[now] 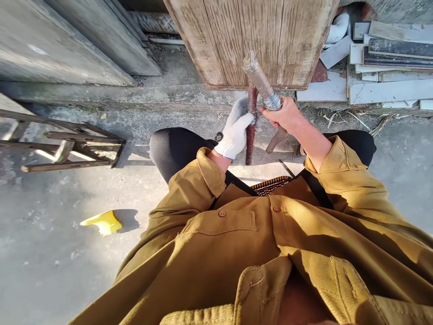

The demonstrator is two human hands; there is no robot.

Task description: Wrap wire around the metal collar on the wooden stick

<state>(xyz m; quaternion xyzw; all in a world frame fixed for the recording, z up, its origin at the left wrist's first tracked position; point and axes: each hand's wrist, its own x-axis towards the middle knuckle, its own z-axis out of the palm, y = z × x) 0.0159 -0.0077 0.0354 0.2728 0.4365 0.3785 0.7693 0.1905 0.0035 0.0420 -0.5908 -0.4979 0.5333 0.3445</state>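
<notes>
My left hand [236,128], in a white knitted glove, is closed around a reddish-brown wooden stick [251,140]. Thin wire circles the stick beside my gloved fingers. My bare right hand [284,115] grips a thicker greyish rod [259,76] wound with silver wire [271,98]. This rod slants up and to the left, its far end above the top of the reddish stick. Below my right hand a brown forked wooden piece [277,140] shows; whether it belongs to the rod I cannot tell.
A worn plank panel [243,40] stands ahead. Stacked boards [389,90] and a white pipe [338,28] are at the right. On the left are a wooden ladder-like frame [64,151] and grey slabs [67,40]. A yellow plastic piece [104,222] lies on the concrete.
</notes>
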